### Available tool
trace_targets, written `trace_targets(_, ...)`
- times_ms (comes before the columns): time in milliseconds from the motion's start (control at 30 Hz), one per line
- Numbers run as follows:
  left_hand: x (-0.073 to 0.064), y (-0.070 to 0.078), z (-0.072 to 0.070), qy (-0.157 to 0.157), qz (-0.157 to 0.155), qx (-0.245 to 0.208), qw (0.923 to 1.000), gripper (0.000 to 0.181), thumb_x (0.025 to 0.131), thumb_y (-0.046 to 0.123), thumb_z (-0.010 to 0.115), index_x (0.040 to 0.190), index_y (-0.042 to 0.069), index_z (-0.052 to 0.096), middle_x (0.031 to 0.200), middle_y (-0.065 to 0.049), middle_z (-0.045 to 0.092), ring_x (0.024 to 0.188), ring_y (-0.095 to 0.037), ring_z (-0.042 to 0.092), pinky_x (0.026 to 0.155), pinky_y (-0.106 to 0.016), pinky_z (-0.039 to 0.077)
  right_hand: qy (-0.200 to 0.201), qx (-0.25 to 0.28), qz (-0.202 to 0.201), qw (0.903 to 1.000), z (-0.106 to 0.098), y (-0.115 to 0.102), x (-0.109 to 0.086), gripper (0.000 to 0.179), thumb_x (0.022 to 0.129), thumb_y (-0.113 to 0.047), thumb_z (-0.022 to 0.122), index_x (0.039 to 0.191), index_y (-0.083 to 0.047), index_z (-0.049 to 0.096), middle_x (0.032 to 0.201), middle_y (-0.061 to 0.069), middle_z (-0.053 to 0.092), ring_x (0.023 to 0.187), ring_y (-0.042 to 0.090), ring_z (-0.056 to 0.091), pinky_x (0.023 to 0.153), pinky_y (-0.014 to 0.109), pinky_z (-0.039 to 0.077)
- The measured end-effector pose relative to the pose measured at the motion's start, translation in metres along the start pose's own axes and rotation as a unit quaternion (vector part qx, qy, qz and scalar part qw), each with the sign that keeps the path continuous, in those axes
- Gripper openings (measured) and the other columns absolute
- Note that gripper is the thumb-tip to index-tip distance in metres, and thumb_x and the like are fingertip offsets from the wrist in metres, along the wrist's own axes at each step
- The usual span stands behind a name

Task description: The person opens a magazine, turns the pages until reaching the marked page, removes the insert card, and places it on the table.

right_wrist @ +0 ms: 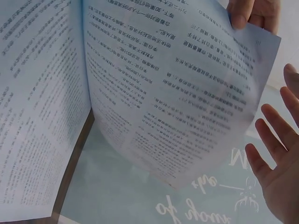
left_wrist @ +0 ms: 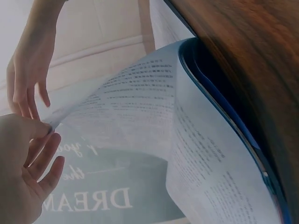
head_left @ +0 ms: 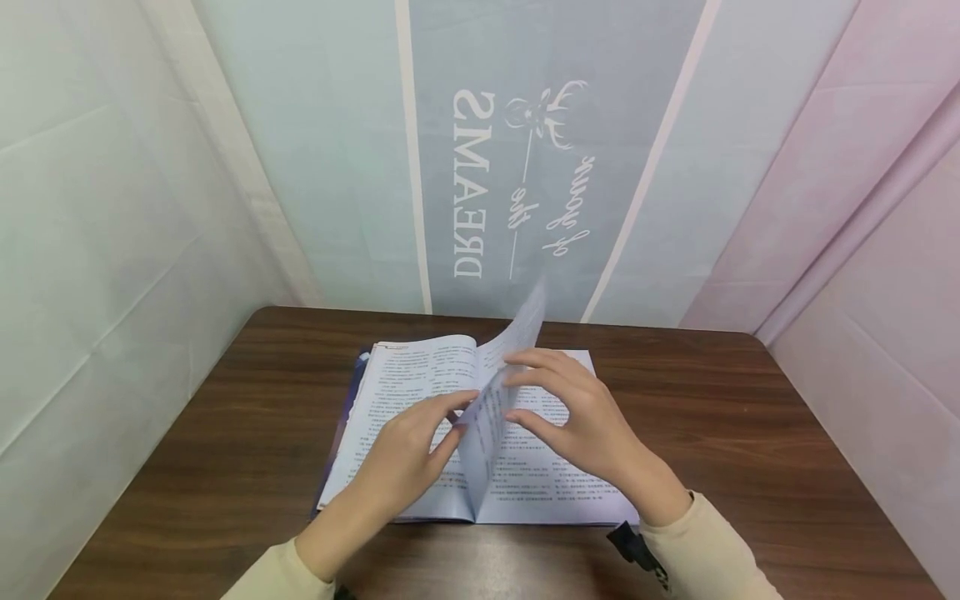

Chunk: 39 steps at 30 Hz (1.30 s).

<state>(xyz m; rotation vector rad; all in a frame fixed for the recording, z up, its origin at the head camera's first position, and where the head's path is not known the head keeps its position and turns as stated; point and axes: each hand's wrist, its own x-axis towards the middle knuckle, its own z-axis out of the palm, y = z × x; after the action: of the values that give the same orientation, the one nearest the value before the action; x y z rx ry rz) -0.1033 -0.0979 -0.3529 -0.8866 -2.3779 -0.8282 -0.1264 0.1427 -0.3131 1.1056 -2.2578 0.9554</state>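
An open magazine [head_left: 412, 375] with printed text lies on the table. One of its pages [head_left: 483, 425] stands raised and curved above the spine. My left hand [head_left: 408, 446] pinches that page's edge between thumb and fingers, as the left wrist view also shows at the page [left_wrist: 140, 93]. On the page's other side is my right hand [head_left: 573, 404], its fingers spread and loosely bent. In the right wrist view the right hand [right_wrist: 280, 154] stands apart from the page [right_wrist: 187, 93], holding nothing.
The magazine rests on a dark brown wooden table [head_left: 720, 433]. Behind it hangs a pale curtain [head_left: 337, 167] with mirrored lettering and a deer head. Light fabric walls [head_left: 97, 250] rise on both sides. A black strap [head_left: 636, 550] is at the right wrist.
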Motion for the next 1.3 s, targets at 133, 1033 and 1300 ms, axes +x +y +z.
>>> trace_targets(133,-0.007,-0.007,-0.002,0.021,-0.011,0.008,0.9997,0.053,0.082,0.001,0.079,0.13,0.01,0.06,0.106,-0.002,0.071,0.088,-0.012,0.066,0.072,-0.03,0.057,0.005,0.006,0.009,0.9999,-0.004,0.002,-0.006,0.033,0.093,-0.035,0.07,0.114,-0.01,0.07,0.131,0.006,0.062,0.125,0.025,0.055,0.107,0.033,0.042)
trace_targets(1033,-0.084,-0.056,-0.031,-0.063,-0.251,0.065,0.9636,0.077,0.076,0.008,0.085,0.143,0.01,0.047,0.111,-0.011,0.069,0.089,-0.023,0.067,0.067,-0.041,0.053,-0.118,-0.095,0.104,0.983,-0.012,0.046,-0.105,0.029,0.079,-0.016,0.084,0.105,-0.02,0.071,0.12,-0.005,0.067,0.113,0.017,0.062,0.09,0.044,0.053)
trace_targets(1300,-0.096,-0.065,-0.035,-0.141,-0.279,0.077,0.9467,0.077,0.077,0.011,0.085,0.142,0.001,0.046,0.124,-0.023,0.063,0.098,-0.03,0.066,0.079,-0.049,0.056,-0.173,-0.103,0.146,0.9686,-0.016,0.059,-0.13,0.031,0.078,-0.017,0.085,0.106,-0.018,0.072,0.119,-0.003,0.068,0.112,0.021,0.063,0.091,0.046,0.053)
